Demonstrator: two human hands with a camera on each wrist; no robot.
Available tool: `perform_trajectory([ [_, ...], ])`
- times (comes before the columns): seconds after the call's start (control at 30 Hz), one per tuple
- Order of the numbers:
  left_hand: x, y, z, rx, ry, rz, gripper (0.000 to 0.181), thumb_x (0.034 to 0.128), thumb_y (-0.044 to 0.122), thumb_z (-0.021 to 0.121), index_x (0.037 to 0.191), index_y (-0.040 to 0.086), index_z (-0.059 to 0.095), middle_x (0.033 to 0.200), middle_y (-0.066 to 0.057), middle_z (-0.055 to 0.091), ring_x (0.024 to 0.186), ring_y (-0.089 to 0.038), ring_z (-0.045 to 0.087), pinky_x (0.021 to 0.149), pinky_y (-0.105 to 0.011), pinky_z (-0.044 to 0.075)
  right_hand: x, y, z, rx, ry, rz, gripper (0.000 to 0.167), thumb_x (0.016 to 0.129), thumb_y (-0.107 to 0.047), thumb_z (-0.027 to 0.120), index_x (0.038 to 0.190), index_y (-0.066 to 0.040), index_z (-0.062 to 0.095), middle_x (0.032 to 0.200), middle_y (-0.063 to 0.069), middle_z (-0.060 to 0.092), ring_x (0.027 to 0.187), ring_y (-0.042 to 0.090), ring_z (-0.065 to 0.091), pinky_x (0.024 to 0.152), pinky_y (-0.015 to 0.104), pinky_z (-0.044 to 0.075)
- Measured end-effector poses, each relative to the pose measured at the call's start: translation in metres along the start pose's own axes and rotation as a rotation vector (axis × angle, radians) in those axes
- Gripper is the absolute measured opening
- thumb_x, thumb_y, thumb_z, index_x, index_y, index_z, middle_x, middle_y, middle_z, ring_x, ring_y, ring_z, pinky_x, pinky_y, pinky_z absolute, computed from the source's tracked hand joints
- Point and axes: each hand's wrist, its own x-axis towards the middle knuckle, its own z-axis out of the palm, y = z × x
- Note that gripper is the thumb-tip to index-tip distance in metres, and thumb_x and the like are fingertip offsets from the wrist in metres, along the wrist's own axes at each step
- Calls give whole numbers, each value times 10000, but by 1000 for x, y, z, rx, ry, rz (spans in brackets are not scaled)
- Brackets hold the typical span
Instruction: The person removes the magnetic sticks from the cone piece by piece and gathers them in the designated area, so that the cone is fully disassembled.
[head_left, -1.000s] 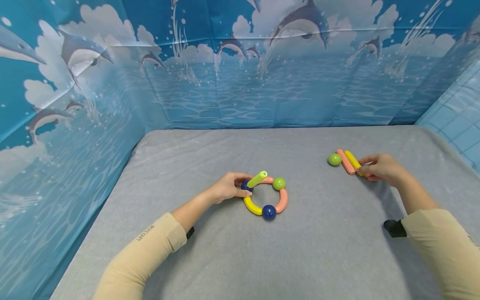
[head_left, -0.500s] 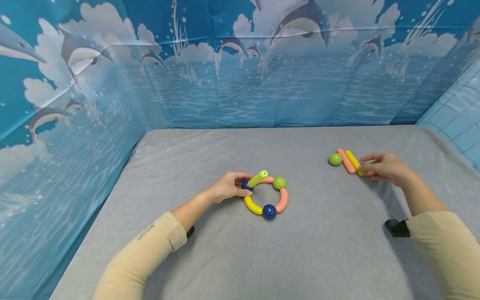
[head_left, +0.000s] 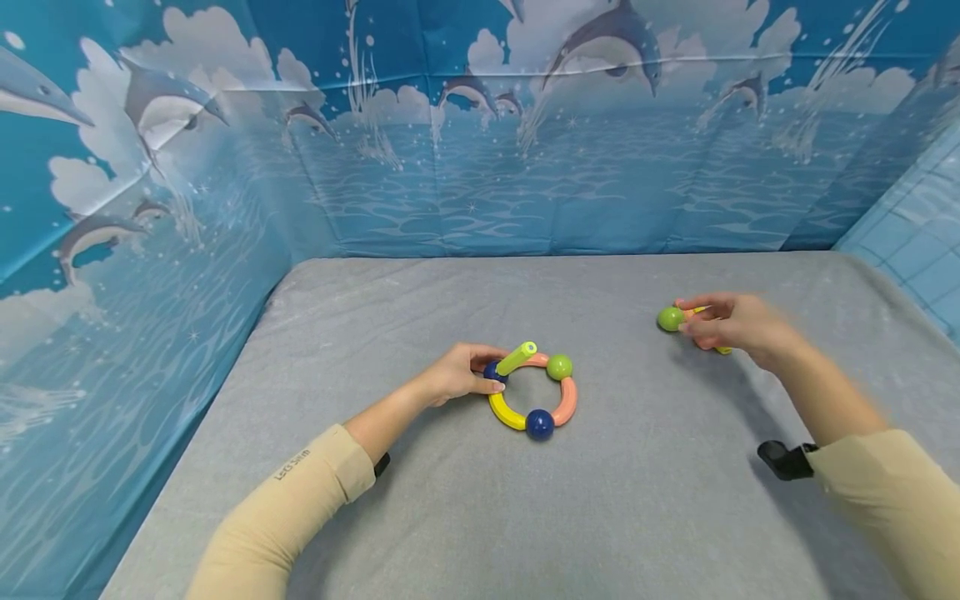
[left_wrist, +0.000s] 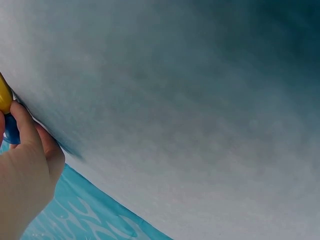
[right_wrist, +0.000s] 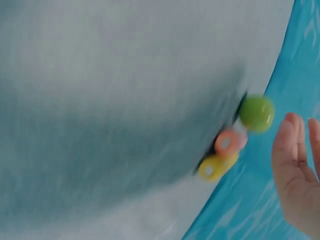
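The left hand (head_left: 452, 375) grips a dark blue ball (head_left: 494, 372) at the left of a ring of curved sticks and balls. From that ball a light green stick (head_left: 517, 358) rises at a slant. The ring also has a yellow curve (head_left: 507, 412), a second blue ball (head_left: 539, 424), a pink curve (head_left: 566, 402) and a green ball (head_left: 559, 367). At the right, the right hand (head_left: 750, 327) hovers with parted fingers over a pink stick (right_wrist: 227, 143) and a yellow stick (right_wrist: 212, 168), beside a loose green ball (head_left: 670, 319). In the right wrist view a gap separates fingers and ball.
A grey cloth (head_left: 420, 517) covers the table. Behind it and along the left side hangs a blue curtain (head_left: 480, 192) with dolphins. Dark wrist devices show below both sleeves.
The right hand has left the yellow stick's near end and moved left, over the sticks toward the loose green ball. The left hand and the ring have stayed in place.
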Motion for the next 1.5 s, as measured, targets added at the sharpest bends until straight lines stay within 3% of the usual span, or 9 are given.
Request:
perform_trajectory([
  [0.2, 0, 0, 0, -11, -2, 1, 492, 824, -26, 677, 1295, 20, 543, 1262, -109, 557, 998, -190, 526, 784, -246, 478, -5, -22, 30, 118, -59, -103, 572, 858, -215, 689, 1301, 52, 444, 952, 0, 599, 872, 131, 618, 770, 297, 512],
  [0.33, 0, 0, 0, -8, -10, 7, 494, 826, -19, 678, 1299, 25, 542, 1260, -111, 558, 981, -183, 520, 766, -231, 472, -6, -35, 51, 183, -98, -145, 548, 846, -165, 697, 1276, 77, 457, 1001, 50, 602, 883, 174, 634, 786, 311, 514],
  [0.5, 0, -1, 0, 0, -8, 5, 488, 826, -15, 679, 1294, 37, 551, 1250, -100, 562, 978, -190, 502, 751, -227, 463, -6, -46, 75, 243, -167, -151, 548, 836, -126, 698, 1274, 91, 451, 990, 66, 606, 908, 228, 626, 815, 346, 510],
  [0.8, -1, 0, 1, -10, -19, 45, 492, 819, -41, 675, 1291, 22, 551, 1268, -111, 568, 1091, -204, 548, 835, -275, 483, -4, -64, 110, 306, -243, -166, 521, 819, -95, 705, 1237, 112, 473, 1065, 191, 582, 863, 159, 613, 826, 369, 507],
  [1.1, 3, 2, 2, 26, 34, -28, 497, 815, -25, 686, 1290, 39, 555, 1232, -109, 570, 955, -183, 542, 751, -244, 507, 2, -76, 139, 342, -253, -162, 444, 798, -118, 736, 1169, 45, 555, 1082, 194, 605, 876, 184, 619, 812, 357, 498],
  [1.3, 2, 2, 2, 18, 32, -23, 487, 815, -33, 682, 1282, 27, 559, 1235, -113, 570, 962, -189, 547, 761, -251, 508, 4, -82, 156, 394, -261, -178, 434, 774, -62, 747, 1151, 49, 563, 1121, 270, 580, 863, 181, 636, 812, 384, 507],
  [1.5, 2, 1, 2, 6, 20, 2, 478, 823, -37, 671, 1283, 10, 551, 1237, -128, 569, 919, -174, 546, 734, -238, 504, 5, -86, 167, 385, -246, -173, 429, 764, -64, 756, 1137, 38, 570, 1066, 235, 614, 842, 189, 644, 811, 380, 509],
])
